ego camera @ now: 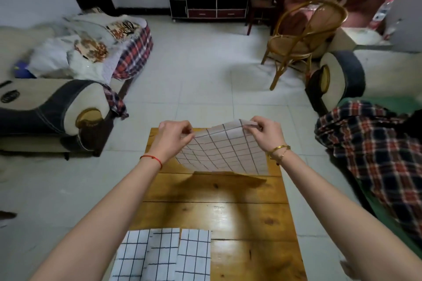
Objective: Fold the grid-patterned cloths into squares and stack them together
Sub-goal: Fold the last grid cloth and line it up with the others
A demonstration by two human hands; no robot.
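Observation:
A white grid-patterned cloth (225, 149) hangs lifted above the far half of the wooden table (239, 207). My left hand (174, 134) pinches its upper left corner and my right hand (265, 132) pinches its upper right corner. The cloth's lower edge floats just over the wood and casts a shadow there. At the table's near left edge lie three more grid-patterned cloths (164, 255), overlapping one another side by side.
A sofa arm (68, 112) stands left of the table. A second sofa with a plaid blanket (374, 146) lies to the right. A rattan chair (306, 36) and a dark cabinet (209, 4) stand further back on the tiled floor.

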